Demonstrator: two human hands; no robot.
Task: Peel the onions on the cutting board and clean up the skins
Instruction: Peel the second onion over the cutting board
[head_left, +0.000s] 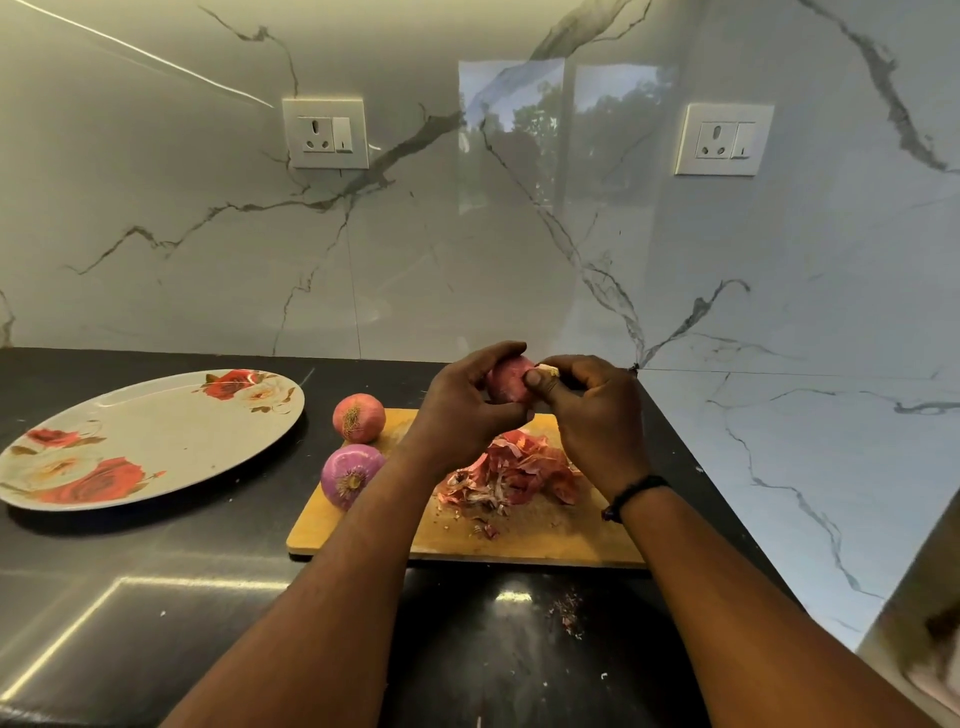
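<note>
While the left hand (462, 410) grips an onion (506, 382) above the cutting board (519, 540), the right hand (592, 410) has its fingers (535, 378) pinching a bit of skin at the onion's top. Two more onions (358, 418) sit at the board's left edge beside a heap of skins (514, 473), and a flowered plate (150, 441) lies on the dark surface (208, 623) to the left.

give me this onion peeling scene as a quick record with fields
left hand: grips held onion
right hand: pinches a bit of skin at the held onion's top
cutting board: two more onions at its left edge, rear onion, front onion
skins: piled on the board under the hands
plate: left of board, holds nothing
</note>
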